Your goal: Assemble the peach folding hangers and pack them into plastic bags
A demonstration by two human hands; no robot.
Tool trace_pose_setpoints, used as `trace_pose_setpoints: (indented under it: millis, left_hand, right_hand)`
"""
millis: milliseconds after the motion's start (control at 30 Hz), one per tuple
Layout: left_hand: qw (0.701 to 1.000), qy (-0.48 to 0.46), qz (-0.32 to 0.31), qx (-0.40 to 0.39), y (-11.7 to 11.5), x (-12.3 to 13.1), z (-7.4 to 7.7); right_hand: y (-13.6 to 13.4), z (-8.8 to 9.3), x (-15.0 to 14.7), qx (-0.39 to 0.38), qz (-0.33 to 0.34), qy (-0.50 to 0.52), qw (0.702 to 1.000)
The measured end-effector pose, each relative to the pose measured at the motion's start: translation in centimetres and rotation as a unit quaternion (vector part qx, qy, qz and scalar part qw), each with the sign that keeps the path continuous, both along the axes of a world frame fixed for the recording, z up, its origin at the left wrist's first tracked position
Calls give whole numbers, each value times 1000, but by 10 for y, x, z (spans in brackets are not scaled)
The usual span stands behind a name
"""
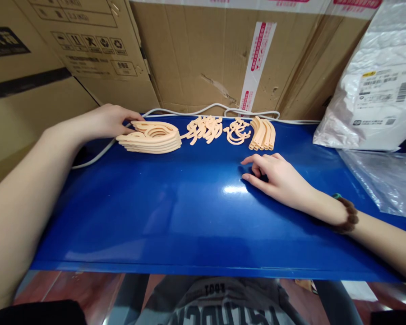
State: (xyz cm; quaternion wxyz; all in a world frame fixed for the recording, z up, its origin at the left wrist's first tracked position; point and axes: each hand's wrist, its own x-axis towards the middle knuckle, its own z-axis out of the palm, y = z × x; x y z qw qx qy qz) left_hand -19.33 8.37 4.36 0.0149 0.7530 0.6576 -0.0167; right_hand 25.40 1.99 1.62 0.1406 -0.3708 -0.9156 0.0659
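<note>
My left hand [106,121] is at the left end of a stack of flat, peach-coloured, looped plastic pieces [155,146]. Its fingers and thumb close on the end of an upper piece; part of that grip is hidden. Low over the blue tabletop, or resting on it, my right hand [274,176] holds nothing, with thumb and index finger apart and the other fingers curled. Beyond it lie several curved peach tubes [263,134] side by side. Left of these are a small group of thin hooked pieces [237,132] and a heap of short curved pieces [205,128].
A white cable [189,110] runs along the back of the blue table [189,216]. Cardboard boxes [203,54] stand behind and at the left. On the right are a white labelled bag [375,90] and a clear plastic bag [389,180].
</note>
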Motion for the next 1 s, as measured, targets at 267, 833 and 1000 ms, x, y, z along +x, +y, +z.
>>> trace_pose_setpoints:
  millis: [267, 833, 1000]
  left_hand:
    - [1000, -11, -1, -5, -1, 0, 0]
    - [995, -74, 34, -53, -25, -34, 36]
    - [994, 2, 53, -98, -25, -25, 30]
  right_hand:
    - [0, 0, -1, -2, 0, -2, 1000]
    - [0, 0, -1, -5, -4, -2, 1000]
    - [1, 0, -1, -4, -1, -2, 1000]
